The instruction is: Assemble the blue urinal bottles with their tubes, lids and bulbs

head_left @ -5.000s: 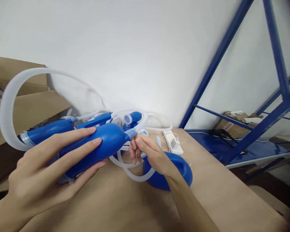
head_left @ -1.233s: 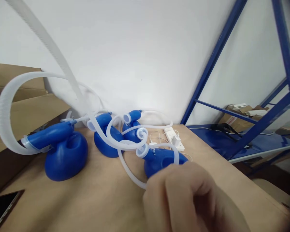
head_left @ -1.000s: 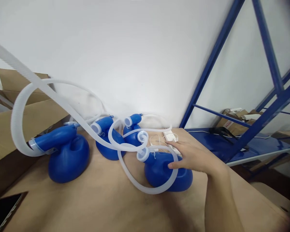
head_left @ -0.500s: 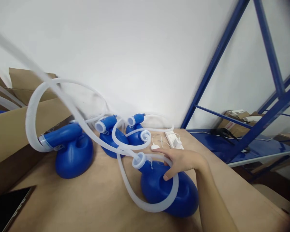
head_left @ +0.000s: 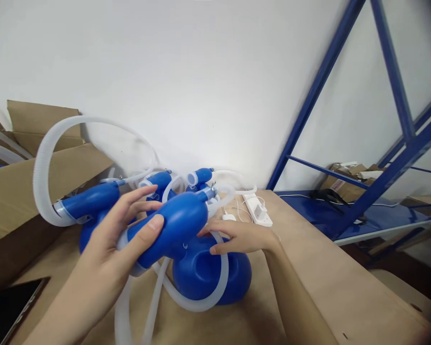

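My left hand (head_left: 127, 235) is wrapped round a blue tapered plastic funnel (head_left: 183, 215), its narrow tip pointing right and up with a metal clamp (head_left: 212, 189) on it. Directly below, a blue plastic bottle (head_left: 201, 270) with a moulded handle hollow stands on the table. My right hand (head_left: 237, 237) grips this bottle near its handle, thumb bent over the edge and some fingers hidden. A translucent corrugated hose (head_left: 221, 282) loops round the bottle's front and past my right thumb. The funnel covers the bottle's neck; whether the two touch I cannot tell.
Several similar blue bottles with funnels and hoses stand behind, one funnel (head_left: 93, 199) at left. An open cardboard box (head_left: 50, 167) is at far left, a phone (head_left: 16, 304) at front left. A white power strip (head_left: 257, 211) lies behind right, beside a blue metal rack (head_left: 316, 96).
My left hand has come into view with the funnel in it. My right hand and the bottle have shifted left, and the hose stretched across the left side has dropped to the front.
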`<state>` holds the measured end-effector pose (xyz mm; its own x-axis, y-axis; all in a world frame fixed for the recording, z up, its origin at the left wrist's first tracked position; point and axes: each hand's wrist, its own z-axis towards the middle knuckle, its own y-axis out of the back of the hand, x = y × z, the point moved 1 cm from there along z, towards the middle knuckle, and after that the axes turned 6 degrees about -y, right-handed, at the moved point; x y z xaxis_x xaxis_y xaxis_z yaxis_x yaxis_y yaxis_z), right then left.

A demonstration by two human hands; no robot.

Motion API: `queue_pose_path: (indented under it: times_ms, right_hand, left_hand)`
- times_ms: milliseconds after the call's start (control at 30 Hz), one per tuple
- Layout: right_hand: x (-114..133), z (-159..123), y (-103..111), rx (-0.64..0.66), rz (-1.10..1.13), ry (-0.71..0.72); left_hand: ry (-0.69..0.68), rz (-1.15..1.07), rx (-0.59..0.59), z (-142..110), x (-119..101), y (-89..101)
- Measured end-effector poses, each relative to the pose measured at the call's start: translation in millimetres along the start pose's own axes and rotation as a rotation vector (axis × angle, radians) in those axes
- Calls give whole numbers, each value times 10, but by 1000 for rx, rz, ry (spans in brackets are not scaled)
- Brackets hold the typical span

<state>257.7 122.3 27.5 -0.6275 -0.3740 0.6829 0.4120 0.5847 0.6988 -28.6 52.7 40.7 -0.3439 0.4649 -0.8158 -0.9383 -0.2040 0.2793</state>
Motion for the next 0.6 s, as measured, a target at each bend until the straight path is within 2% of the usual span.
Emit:
queue_pose_path:
  times_ms: [100, 200, 300, 367, 467, 600]
  right_hand:
    - [-80, -126, 47, -16, -57, -132]
    - [-47, -235, 37, -67, -137, -265]
    - [47, -271, 1, -102, -215, -295]
    - [73, -258, -9, -103, -256, -328]
    - [26, -223, 4, -120, -258, -351]
    - [-95, -211, 18, -118, -211, -332]
  left_hand:
    - [82, -29, 103, 14, 49, -90]
    - [66, 43, 245, 4, 125, -80]
    - [69, 108, 311, -32, 157, -88]
    - [109, 101, 329, -82, 143, -158]
    - [150, 43, 354, -175, 90, -339]
    - [133, -4, 397, -237, 38, -506]
